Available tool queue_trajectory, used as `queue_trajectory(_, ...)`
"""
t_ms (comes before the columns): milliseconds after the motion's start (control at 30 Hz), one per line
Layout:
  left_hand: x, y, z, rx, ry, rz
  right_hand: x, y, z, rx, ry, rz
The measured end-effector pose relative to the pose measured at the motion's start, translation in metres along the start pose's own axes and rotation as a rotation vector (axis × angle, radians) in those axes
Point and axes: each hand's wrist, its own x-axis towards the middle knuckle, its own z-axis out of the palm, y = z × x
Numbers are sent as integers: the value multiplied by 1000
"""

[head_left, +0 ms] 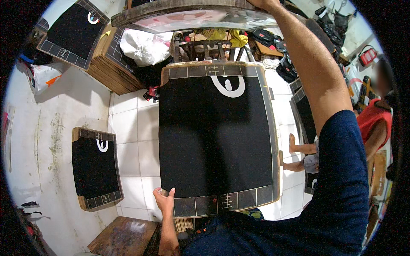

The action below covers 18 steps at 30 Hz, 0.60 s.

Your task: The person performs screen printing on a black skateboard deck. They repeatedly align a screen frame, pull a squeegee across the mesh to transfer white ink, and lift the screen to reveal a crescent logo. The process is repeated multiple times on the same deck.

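Observation:
In front of me lies a large flat board (pixel 260 197) with a grid-marked dark border, and a black fabric piece (pixel 213 141) stretches over it. A white curved print (pixel 241 87) marks the fabric's far edge. My left hand (pixel 164 200) is at the board's near left corner, thumb over the edge and the other fingers outside it, gripping the corner. Reaching far forward, my right hand (pixel 265 3) holds the rim of a tilted screen-printing frame (pixel 192 21), raised above the board's far end. The fingertips of that hand are partly cut off by the picture's edge.
Similar boards with black fabric stand at left (pixel 96 170) and far left atop a board stack (pixel 109 68). Beyond the board is a white plastic bag (pixel 147 47). A person in a red top (pixel 378 121) is at right. A brown wooden panel (pixel 124 237) sits near left.

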Motion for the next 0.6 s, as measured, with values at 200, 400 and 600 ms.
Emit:
queue_trajectory(200,23,-4,20,34,-47,-108,4,-5,-8,-16,35,16)
queue_trajectory(400,70,123,23,-109,-47,118,-39,16,38,-127,30,-45)
queue_trajectory(600,177,369,36,-1528,-657,153,-157,27,103,32,319,-224)
